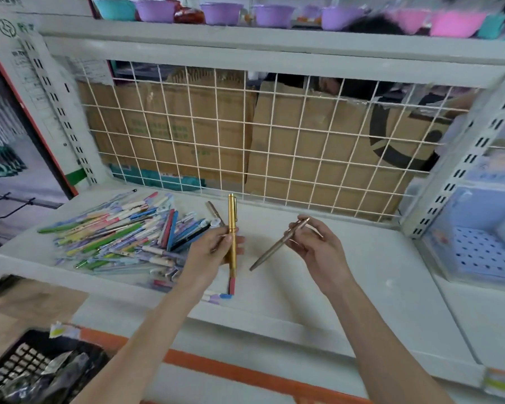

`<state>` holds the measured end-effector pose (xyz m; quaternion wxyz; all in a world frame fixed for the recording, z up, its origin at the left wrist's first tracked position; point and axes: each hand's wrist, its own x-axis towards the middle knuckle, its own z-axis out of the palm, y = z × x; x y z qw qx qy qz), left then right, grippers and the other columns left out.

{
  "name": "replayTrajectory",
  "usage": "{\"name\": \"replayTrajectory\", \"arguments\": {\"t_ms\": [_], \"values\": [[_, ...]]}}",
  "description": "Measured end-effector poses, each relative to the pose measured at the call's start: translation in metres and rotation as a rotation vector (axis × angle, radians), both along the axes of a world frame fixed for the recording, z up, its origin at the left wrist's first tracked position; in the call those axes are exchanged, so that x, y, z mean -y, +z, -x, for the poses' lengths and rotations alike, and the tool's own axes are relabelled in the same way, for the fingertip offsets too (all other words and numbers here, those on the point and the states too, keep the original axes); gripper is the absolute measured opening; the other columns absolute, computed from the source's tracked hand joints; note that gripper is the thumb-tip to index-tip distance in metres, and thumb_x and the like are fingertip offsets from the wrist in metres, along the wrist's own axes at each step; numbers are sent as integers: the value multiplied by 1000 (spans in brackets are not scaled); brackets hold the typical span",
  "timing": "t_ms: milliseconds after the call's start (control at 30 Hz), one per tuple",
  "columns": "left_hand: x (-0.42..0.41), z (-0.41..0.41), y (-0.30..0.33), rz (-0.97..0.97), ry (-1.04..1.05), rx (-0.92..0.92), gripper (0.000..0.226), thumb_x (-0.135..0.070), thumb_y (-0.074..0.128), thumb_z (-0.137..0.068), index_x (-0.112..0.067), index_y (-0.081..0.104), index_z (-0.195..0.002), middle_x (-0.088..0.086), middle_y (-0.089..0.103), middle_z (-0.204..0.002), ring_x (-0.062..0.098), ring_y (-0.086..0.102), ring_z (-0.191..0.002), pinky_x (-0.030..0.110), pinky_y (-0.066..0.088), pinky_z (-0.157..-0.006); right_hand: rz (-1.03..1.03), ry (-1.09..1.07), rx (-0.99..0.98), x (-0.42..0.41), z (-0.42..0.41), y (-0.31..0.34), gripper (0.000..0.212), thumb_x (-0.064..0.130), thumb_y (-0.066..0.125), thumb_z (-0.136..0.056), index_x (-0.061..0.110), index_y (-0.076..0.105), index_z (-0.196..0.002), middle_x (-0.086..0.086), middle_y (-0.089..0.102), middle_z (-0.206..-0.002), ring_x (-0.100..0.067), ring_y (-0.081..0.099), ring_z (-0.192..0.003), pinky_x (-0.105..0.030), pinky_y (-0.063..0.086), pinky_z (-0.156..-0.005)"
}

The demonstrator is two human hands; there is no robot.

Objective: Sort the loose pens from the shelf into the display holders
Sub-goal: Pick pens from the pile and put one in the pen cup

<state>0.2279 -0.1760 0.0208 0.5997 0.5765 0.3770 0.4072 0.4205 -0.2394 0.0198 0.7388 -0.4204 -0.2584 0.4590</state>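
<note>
Head view: I've got a pen in each hand over the shelf (274,287). My left hand (213,252) grips a gold pen (232,228) upright, just right of the loose pen pile (123,237). There looks to be a second, greyish pen behind the gold one in that hand, can't confirm. My right hand (315,246) pinches a slim bronze pen (277,246), tilted, tip pointing down toward the pile side, well right of the pile.

Progress, my read: early. The pile is big and mixed, dozens of coloured pens lying flat on the left half of the shelf, a few strays at the front edge near the pile. The only holder I can spot is a blue perforated display holder (478,252) far right of the pile; its holes look unfilled. Nearly everything is left to sort.
</note>
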Motion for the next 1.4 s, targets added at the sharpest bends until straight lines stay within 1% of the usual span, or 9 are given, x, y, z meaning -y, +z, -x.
{"name": "replayTrajectory", "arguments": {"t_ms": [200,400,600,700,900,967,1100,1233,1400], "values": [[15,-30,21,-11,-100,49,28,-1,47,-94,-16,49,-118,9,69,-94,12,70,-70,20,55,-61,-67,-76,19,26,-25,14,20,-9,52,-87,4,61,-100,-11,66,-83,-26,63,-82,-33,56,-75],[39,-106,28,-29,-264,70,28,-3,48,-94,-10,50,-121,10,67,-102,18,71,-73,23,56,-63,-90,-238,44,84,-81,17,22,-7,53,-87,2,60,-106,-11,66,-83,-25,64,-85,-36,55,-80],[96,-213,28,-20,-456,37,27,-2,49,-93,-6,54,-120,9,67,-100,18,70,-72,27,58,-65,-86,-433,-13,157,-168,18,23,-9,52,-87,6,62,-101,-7,69,-82,-23,66,-84,-34,56,-77],[124,-261,26,-9,-509,31,27,0,49,-93,-3,54,-119,10,67,-97,18,70,-70,31,59,-70,-74,-499,-2,190,-211,18,24,-9,51,-88,7,62,-100,-8,68,-79,-20,67,-79,-35,57,-80],[175,-348,25,-33,-551,22,22,2,46,-93,-4,56,-112,7,66,-95,13,69,-67,28,58,-69,-50,-546,0,246,-297,14,24,-9,51,-87,8,62,-100,-14,64,-84,-23,64,-82,-35,57,-81],[188,-374,26,-16,-541,32,22,2,46,-94,-3,56,-113,6,66,-95,14,69,-68,29,58,-70,-32,-543,16,261,-321,16,23,-9,52,-88,8,62,-100,-13,65,-85,-24,64,-83,-36,56,-84],[216,-421,28,-9,-521,33,20,-1,47,-94,-9,59,-108,2,68,-95,17,70,-73,27,58,-68,-7,-538,72,292,-363,25,23,-8,54,-87,7,62,-103,-11,67,-85,-27,64,-88,-34,57,-81],[243,-454,26,29,-532,44,19,0,48,-94,-11,61,-104,2,69,-93,21,70,-74,30,58,-71,-4,-564,93,317,-395,32,25,-9,53,-86,7,61,-105,-11,66,-85,-27,63,-89,-33,56,-82],[258,-487,29,-11,-618,3,20,-2,46,-95,-13,59,-106,3,68,-98,19,71,-77,24,56,-65,-31,-657,49,339,-415,29,36,-8,54,-87,13,55,-117,-16,68,-89,-31,65,-93,-34,56,-80]]}}
